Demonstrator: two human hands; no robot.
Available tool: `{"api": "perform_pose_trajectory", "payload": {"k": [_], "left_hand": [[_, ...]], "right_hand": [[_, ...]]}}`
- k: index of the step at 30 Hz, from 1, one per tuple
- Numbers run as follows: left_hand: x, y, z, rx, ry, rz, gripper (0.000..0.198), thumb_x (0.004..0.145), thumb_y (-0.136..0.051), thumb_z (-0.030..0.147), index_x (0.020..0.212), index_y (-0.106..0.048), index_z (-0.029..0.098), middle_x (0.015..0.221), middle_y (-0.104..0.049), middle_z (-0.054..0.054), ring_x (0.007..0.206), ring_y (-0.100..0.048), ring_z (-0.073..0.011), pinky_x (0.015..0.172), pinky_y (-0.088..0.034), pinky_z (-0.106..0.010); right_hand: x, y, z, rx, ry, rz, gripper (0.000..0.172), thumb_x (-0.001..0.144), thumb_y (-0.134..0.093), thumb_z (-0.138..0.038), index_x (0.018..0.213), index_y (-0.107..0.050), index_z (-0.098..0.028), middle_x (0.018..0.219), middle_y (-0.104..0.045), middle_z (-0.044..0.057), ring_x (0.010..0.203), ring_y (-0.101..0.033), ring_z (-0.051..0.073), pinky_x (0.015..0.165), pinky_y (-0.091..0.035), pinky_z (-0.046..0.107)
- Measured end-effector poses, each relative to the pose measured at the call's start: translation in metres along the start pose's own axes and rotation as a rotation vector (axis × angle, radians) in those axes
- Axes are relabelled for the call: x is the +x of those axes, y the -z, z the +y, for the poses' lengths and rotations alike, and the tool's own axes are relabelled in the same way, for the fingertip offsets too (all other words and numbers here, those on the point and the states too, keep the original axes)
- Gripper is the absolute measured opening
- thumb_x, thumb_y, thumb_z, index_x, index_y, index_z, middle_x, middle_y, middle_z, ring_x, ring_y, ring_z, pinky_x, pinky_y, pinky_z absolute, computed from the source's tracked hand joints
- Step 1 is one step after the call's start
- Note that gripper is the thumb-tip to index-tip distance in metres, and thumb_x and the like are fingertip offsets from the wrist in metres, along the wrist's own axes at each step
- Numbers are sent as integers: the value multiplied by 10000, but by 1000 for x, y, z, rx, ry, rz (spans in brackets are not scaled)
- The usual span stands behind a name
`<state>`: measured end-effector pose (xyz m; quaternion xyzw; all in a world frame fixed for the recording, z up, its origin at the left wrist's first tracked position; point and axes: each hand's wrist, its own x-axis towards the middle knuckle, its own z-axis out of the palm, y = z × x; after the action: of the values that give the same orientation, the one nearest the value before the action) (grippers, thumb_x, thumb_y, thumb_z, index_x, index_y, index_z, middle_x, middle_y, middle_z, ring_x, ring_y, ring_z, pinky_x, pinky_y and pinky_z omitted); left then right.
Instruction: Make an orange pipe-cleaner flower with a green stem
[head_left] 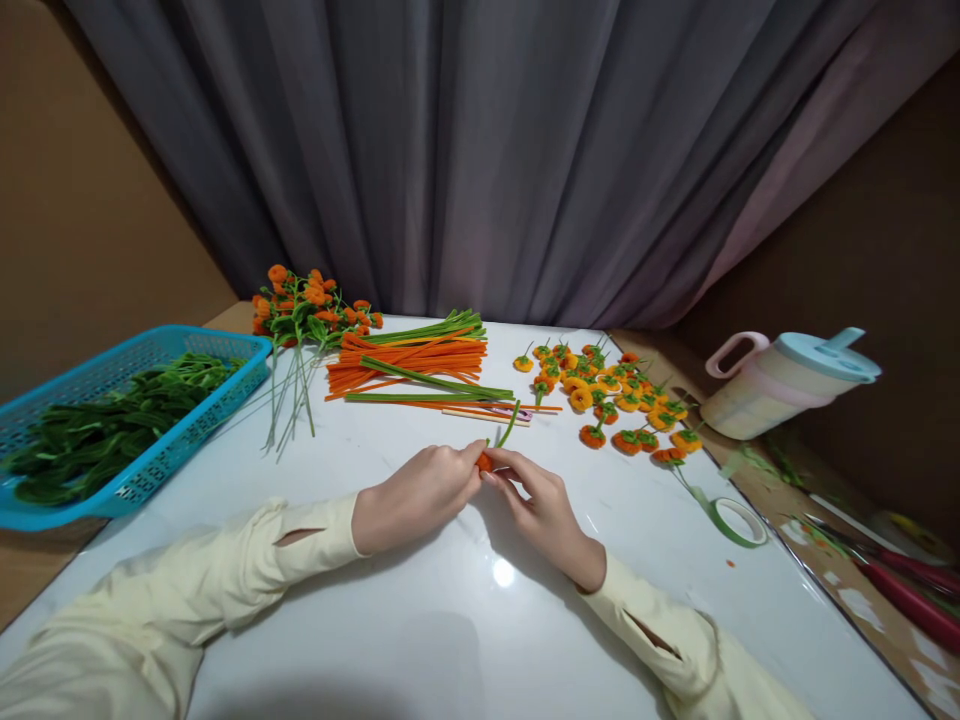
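Observation:
My left hand (420, 495) and my right hand (541, 510) meet at the middle of the white table (375, 620). Both pinch a small orange pipe-cleaner piece (485, 462) between their fingertips. A thin green stem (508, 427) sticks up from it, away from me. Both forearms lie on the table in cream sleeves. A pile of orange and green pipe cleaners (416, 365) lies just beyond the hands.
A blue basket (142, 470) of green leaves stands at the left edge. Finished orange flowers on stems (304, 310) lie behind it. Several small orange pumpkin shapes (611, 395) are spread at right, near a green tape roll (737, 521), a pitcher (787, 382) and red-handled scissors (900, 585).

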<state>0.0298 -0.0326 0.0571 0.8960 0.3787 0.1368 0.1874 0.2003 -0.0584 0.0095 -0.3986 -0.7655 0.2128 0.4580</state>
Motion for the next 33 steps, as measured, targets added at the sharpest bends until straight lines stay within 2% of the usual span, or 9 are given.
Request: {"api": "perform_pose_trajectory", "payload": {"k": [5, 10, 14, 16, 19, 23, 28, 30, 33], "left_hand": [[3, 11, -1, -68, 0, 21, 191, 850, -387, 162, 926, -562, 161, 634, -590, -6, 528, -544, -132, 515, -358, -216], [2, 12, -13, -237, -88, 96, 204, 841, -434, 173, 1001, -558, 168, 845, -664, -26, 672, -618, -125, 634, -452, -211], [-3, -6, -28, -302, -229, 216, 264, 865, -416, 167, 1099, -537, 182, 1026, -671, -61, 765, -646, -123, 714, -492, -223], [-6, -19, -34, -365, -259, 210, 257, 867, -398, 148, 1075, -544, 190, 1128, -641, -78, 852, -651, -130, 764, -500, -230], [-9, -33, -36, -484, -214, 178, 241, 856, -410, 140, 1065, -519, 192, 1203, -600, -94, 984, -624, -148, 853, -486, -264], [-8, -36, -33, -902, -33, 23, 285, 817, -497, 156, 1087, -410, 186, 1152, -619, -126, 1006, -616, -168, 870, -482, -325], [1, -28, -40, -1537, 200, -394, 387, 755, -557, 218, 1131, -475, 170, 1069, -654, -125, 957, -644, -238, 836, -495, -389], [3, -27, -42, -1600, 262, -487, 346, 787, -528, 282, 1105, -538, 146, 1014, -669, -133, 886, -670, -271, 754, -521, -361], [4, -27, -42, -1535, 325, -457, 289, 807, -552, 280, 1040, -605, 118, 968, -681, -131, 815, -689, -252, 678, -527, -277]], "right_hand": [[1, 2, -3, 100, -32, 70, 258, 868, -503, -190, 1124, -479, -207, 1032, -572, 85, 864, -606, 171, 722, -551, 316], [2, 6, -2, 43, -53, 281, 51, 845, -519, -190, 892, -500, -198, 855, -528, 48, 792, -549, 171, 686, -503, 321], [3, 6, 0, 231, -159, 181, 100, 847, -535, -256, 912, -490, -194, 804, -560, 26, 729, -569, 152, 656, -503, 283], [3, 6, -1, 317, -179, 133, 123, 847, -537, -281, 916, -488, -192, 808, -571, 24, 725, -577, 148, 627, -506, 261], [3, 5, -2, 275, -182, 100, 100, 857, -525, -284, 843, -515, -185, 772, -577, 19, 695, -572, 139, 613, -500, 249], [1, 5, -2, 150, -141, 69, 87, 878, -486, -238, 848, -548, -184, 801, -615, 38, 703, -589, 146, 643, -502, 262], [-2, 6, -2, -1, 53, 74, 125, 878, -448, -144, 928, -549, -199, 808, -608, 40, 699, -575, 138, 633, -478, 250], [-2, 7, -3, 10, 96, 44, 137, 885, -435, -142, 943, -546, -198, 801, -599, 47, 697, -568, 139, 620, -477, 250], [-1, 8, -5, 37, 134, -13, 135, 883, -443, -154, 951, -555, -189, 788, -587, 57, 705, -555, 149, 625, -477, 268]]}}
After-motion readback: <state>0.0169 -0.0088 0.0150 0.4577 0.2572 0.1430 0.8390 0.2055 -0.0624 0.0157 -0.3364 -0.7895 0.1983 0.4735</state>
